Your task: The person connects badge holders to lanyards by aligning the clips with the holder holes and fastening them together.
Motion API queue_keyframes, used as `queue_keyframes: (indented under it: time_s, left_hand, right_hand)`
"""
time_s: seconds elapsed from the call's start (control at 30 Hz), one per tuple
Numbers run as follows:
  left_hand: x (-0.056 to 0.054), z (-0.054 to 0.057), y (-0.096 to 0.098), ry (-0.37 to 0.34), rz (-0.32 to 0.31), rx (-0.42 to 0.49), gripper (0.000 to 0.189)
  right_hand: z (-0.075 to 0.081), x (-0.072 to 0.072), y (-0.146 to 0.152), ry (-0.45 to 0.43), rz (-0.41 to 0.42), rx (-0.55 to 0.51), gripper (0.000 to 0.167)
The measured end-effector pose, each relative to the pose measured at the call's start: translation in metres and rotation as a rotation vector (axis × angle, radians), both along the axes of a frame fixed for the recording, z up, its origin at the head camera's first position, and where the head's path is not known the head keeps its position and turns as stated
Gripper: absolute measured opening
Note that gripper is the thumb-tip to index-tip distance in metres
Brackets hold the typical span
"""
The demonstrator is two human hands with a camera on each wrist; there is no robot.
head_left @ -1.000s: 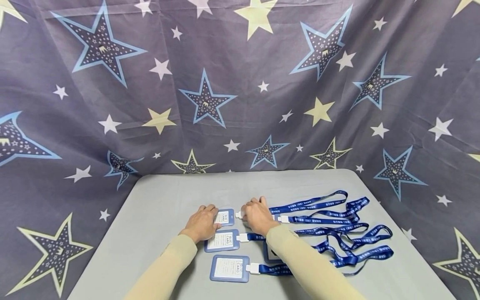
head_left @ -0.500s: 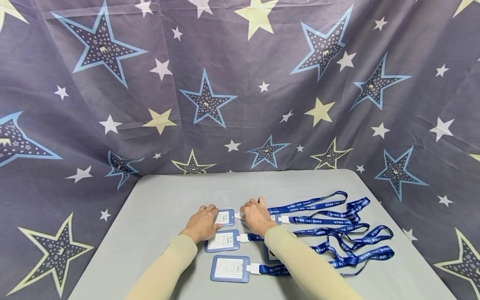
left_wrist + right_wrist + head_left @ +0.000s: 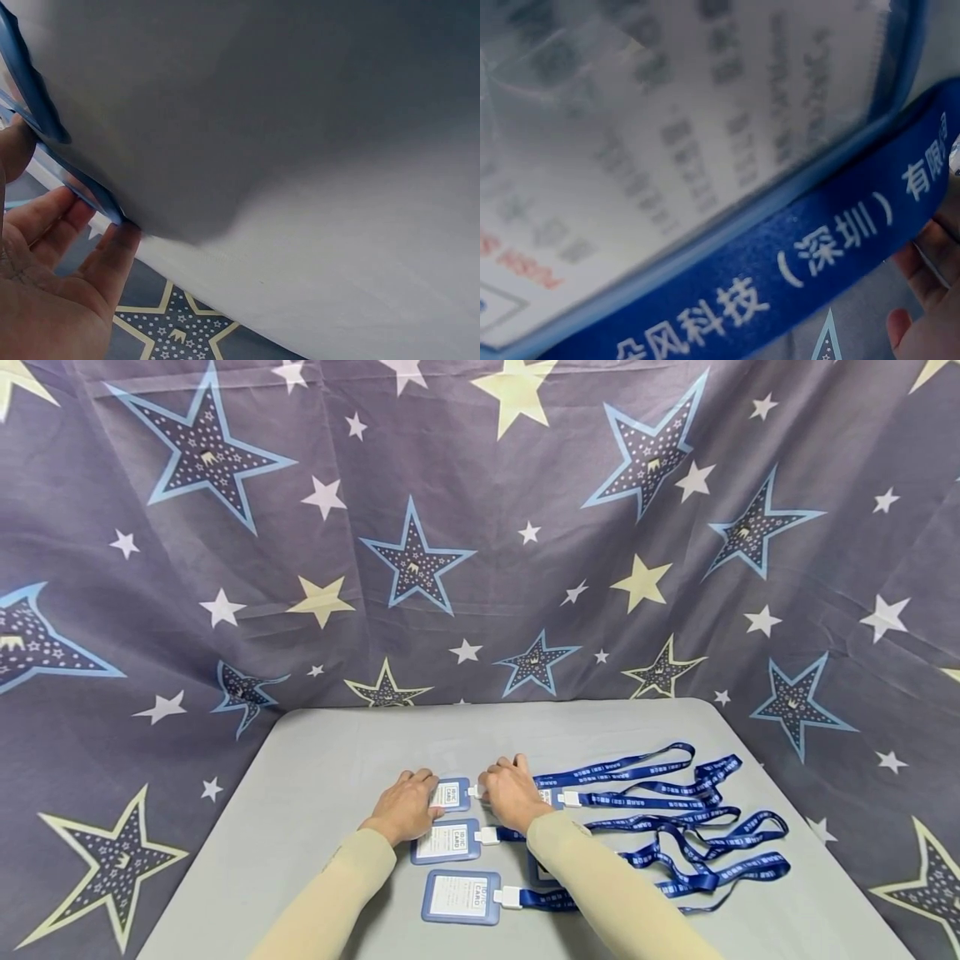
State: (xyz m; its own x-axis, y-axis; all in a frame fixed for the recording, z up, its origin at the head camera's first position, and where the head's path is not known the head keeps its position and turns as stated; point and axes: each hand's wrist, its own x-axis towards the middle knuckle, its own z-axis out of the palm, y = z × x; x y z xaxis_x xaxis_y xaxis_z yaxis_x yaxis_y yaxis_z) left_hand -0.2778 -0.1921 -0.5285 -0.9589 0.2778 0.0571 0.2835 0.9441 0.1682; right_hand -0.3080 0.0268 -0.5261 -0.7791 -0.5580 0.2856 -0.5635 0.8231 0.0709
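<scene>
My left hand [image 3: 403,806] grips the farthest blue ID card holder [image 3: 453,794] by its left end, fingers on the far edge and thumb on the near side. In the left wrist view, the fingertips [image 3: 124,225] meet the holder's blue rim [image 3: 88,187]. My right hand [image 3: 512,793] pinches near the white clip [image 3: 474,792] of that holder's lanyard; the hand hides part of the strap. In the right wrist view, the fingers [image 3: 922,274] touch a blue lanyard strap [image 3: 817,259] printed with white characters, beside another card holder [image 3: 705,135] close to the camera.
Nearer me lie a second card holder [image 3: 446,842] and a third [image 3: 461,897], each with a white clip. Another holder [image 3: 542,870] is partly under my right sleeve, and one more [image 3: 553,797] sits right of that hand. Looped blue lanyards [image 3: 697,852] spread over the table's right side.
My right hand has shifted very slightly left. The left hand and the card holders stay practically where they were.
</scene>
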Motion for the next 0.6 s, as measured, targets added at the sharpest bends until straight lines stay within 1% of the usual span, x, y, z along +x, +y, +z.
queue_keyframes:
  time_s: [0.23,0.43,0.6]
  left_hand:
    - [0.0002,0.0011,-0.0001,0.012,-0.011,0.007,0.062]
    - [0.0003,0.0010,0.0002,0.017,-0.011,0.008,0.063]
    - [-0.0002,-0.0003,-0.0001,0.024,-0.007,0.006,0.062]
  right_hand:
    - [-0.0026,-0.0021,-0.0021,-0.009,-0.007,0.001,0.017]
    - [-0.0051,-0.0018,-0.0054,-0.009,0.001,-0.011,0.015]
    - [-0.0033,-0.0001,-0.0063,-0.005,-0.003,-0.010,0.015]
